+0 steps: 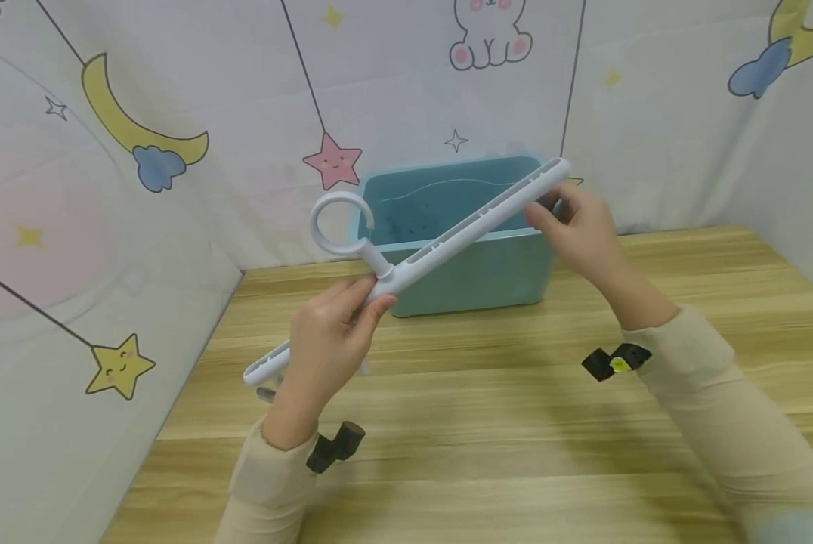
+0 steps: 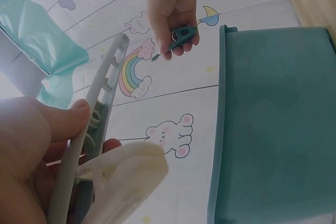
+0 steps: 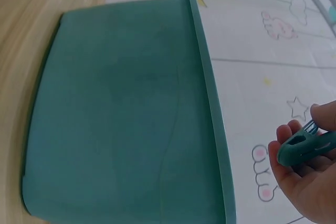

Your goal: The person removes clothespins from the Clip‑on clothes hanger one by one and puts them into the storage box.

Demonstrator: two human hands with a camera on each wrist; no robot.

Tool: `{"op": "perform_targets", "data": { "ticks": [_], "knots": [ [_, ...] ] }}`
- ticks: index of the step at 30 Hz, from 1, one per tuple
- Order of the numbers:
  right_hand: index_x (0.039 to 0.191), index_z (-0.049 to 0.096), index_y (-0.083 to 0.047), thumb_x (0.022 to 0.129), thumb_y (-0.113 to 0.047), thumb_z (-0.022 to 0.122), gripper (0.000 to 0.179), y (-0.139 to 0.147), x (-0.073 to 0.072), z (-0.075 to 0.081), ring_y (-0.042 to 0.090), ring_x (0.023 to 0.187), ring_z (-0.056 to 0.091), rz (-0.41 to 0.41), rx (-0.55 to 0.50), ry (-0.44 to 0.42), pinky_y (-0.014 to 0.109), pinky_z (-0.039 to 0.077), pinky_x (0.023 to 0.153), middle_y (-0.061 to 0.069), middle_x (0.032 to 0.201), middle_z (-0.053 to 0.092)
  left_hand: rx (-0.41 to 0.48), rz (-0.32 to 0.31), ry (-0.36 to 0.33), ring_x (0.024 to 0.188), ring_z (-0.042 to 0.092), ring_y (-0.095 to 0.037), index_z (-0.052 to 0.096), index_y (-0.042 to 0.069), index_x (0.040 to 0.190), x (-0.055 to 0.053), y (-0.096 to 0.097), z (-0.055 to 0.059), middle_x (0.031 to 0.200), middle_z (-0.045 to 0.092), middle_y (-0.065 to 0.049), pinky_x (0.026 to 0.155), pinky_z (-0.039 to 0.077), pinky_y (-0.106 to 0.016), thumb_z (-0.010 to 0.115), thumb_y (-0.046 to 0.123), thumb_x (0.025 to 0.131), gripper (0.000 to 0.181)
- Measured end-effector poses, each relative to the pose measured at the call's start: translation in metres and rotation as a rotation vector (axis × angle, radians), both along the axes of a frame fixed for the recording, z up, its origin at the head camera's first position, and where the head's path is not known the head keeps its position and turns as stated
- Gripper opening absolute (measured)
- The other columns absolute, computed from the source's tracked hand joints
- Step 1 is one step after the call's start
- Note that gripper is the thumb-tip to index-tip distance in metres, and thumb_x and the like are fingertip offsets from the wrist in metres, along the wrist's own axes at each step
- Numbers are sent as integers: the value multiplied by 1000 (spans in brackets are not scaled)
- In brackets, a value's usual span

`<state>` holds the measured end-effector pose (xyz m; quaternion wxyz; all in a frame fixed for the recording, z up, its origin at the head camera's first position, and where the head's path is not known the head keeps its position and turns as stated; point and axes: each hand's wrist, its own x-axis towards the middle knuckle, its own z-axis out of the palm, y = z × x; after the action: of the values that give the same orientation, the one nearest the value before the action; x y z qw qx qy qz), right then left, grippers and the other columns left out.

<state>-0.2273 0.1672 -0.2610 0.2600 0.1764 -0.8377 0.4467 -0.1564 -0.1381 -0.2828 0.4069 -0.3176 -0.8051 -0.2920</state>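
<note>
A white hanger (image 1: pixel 477 227) with a ring-shaped hook (image 1: pixel 319 227) and a slotted bar is held up on a slant. My left hand (image 1: pixel 325 340) grips it by the bar, just below the hook. Close to the bar's raised right end, my right hand (image 1: pixel 583 230) pinches a green clothes peg (image 3: pixel 304 148). That peg (image 2: pixel 182 36) also shows in the left wrist view, while the bar hides it in the head view. Small grey parts (image 1: pixel 266 394) show under the bar's lower left end; what they are, I cannot tell.
Behind the hanger, a teal bin (image 1: pixel 471 276) stands on the wooden table (image 1: pixel 488 423). Printed cloth (image 1: pixel 243 98) with stars and moons covers the back and sides. A black wrist camera (image 1: pixel 336 447) sits on the left sleeve and another (image 1: pixel 616 361) on the right.
</note>
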Motion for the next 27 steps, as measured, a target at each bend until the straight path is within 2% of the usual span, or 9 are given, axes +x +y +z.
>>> {"op": "perform_targets", "data": {
  "ticks": [6,8,13,18,20,23,27],
  "knots": [
    [113,61,-2,97,-23,58,27,10,-16,13,13,56,43,-72,33,-125,23,36,51,5,84,61,0,1,10,54,55,-14,71,-2,96,-1,0,0,77,67,-10,44,40,-26,79,11,78,23],
    [117,60,-3,97,-26,56,31,11,-20,15,15,62,44,-94,41,-168,24,37,54,10,90,60,-3,-5,7,53,53,-14,70,-2,95,-1,0,0,76,67,-9,44,40,-26,79,11,79,23],
    [125,58,-1,98,-26,52,38,14,-30,18,15,77,51,-92,8,-237,24,41,63,17,111,60,-6,-17,-4,55,54,-14,70,-2,95,-1,0,0,78,67,-9,45,41,-26,78,11,79,22],
    [125,58,1,98,-25,53,38,14,-38,16,13,78,56,-87,-34,-266,23,43,63,19,116,60,-13,-21,-14,55,55,-14,69,-1,94,0,0,1,78,67,-9,45,42,-26,78,11,80,21],
    [126,58,2,97,-25,53,39,14,-42,14,18,89,57,-90,-28,-274,26,44,70,21,120,59,-18,-21,-17,56,55,-14,69,-1,94,0,0,1,79,67,-9,45,42,-26,78,12,80,21],
    [129,56,3,97,-26,54,43,14,-46,13,30,106,55,-90,-10,-288,38,45,83,23,125,57,-25,-25,-23,56,55,-14,69,-1,94,0,0,1,80,68,-9,46,42,-25,77,12,81,21],
    [130,54,6,96,-25,57,46,13,-50,10,37,114,54,-87,-1,-310,49,44,95,25,128,56,-37,-28,-29,56,55,-13,69,-1,95,-1,1,1,81,68,-8,46,43,-25,77,13,82,20]
  ]
}}
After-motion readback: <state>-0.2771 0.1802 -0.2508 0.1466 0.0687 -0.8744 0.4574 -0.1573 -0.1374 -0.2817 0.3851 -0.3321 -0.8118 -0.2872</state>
